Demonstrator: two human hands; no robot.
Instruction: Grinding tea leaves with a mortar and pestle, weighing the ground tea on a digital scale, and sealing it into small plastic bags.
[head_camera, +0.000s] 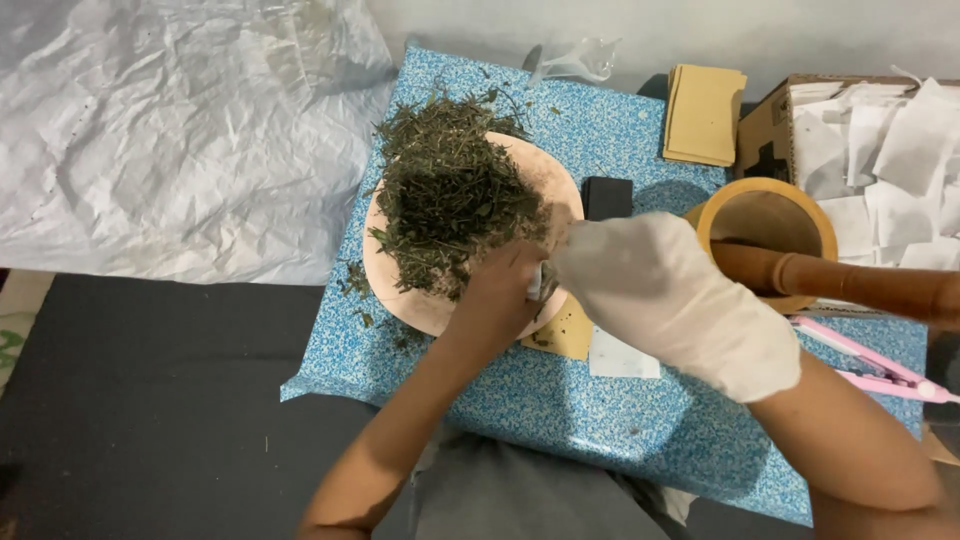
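A round pinkish plate (400, 290) on the blue speckled table (600, 400) carries a heap of dried green herbs (450, 195). My bare left hand (500, 295) rests on the plate's near right edge, closed around a small white pouch (537, 283). My right hand (670, 295), in a white glove, comes in from the right with its fingers gathered, their tips meeting the pouch. What the gloved fingertips hold is hidden. A tan paper piece (565, 335) and a white slip (620, 358) lie under the hands.
A wooden mortar (765, 215) with a pestle (860, 285) stands at the right, a pink handheld tool (870, 365) in front of it. Behind are a cardboard box of white paper pouches (880, 140), tan envelopes (703, 115), a small black block (607, 197). Crumpled white plastic sheeting (170, 130) lies left.
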